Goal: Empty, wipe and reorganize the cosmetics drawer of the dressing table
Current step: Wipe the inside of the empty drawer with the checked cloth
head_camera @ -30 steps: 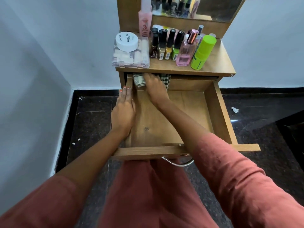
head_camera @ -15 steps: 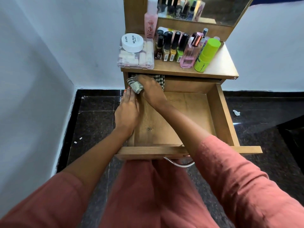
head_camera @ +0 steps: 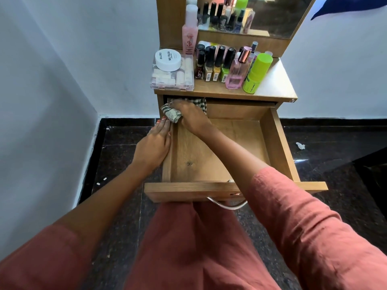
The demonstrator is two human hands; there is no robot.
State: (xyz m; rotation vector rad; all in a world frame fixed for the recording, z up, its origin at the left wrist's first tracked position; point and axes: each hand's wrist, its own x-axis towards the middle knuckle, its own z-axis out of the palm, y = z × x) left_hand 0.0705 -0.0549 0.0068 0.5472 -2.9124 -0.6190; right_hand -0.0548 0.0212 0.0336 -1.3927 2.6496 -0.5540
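The wooden drawer [head_camera: 278, 143] of the dressing table is pulled out, and its floor is bare. My right hand [head_camera: 193, 118] reaches across to the drawer's far left corner and presses a checked green-and-white cloth [head_camera: 171, 114] against the left wall's top. My left hand [head_camera: 154, 145] lies flat, fingers together, on the drawer's left side wall. Several cosmetics stand on the table top [head_camera: 276, 84]: a white nail polish jar [head_camera: 168, 59] on a clear box [head_camera: 171, 80], nail polish bottles [head_camera: 216, 65], a pink perfume bottle [head_camera: 236, 74], a lime green bottle [head_camera: 256, 74].
A mirror [head_camera: 261, 13] stands behind the cosmetics with a tall pink bottle [head_camera: 190, 36] beside it. White walls close in on the left and behind. The floor is dark polished stone with a scrap of paper [head_camera: 300, 145] at the right. A metal handle [head_camera: 226, 205] hangs from the drawer front.
My right hand has pulled the cloth out from the back of the drawer toward the left wall's top edge. The left hand has stayed on the side wall.
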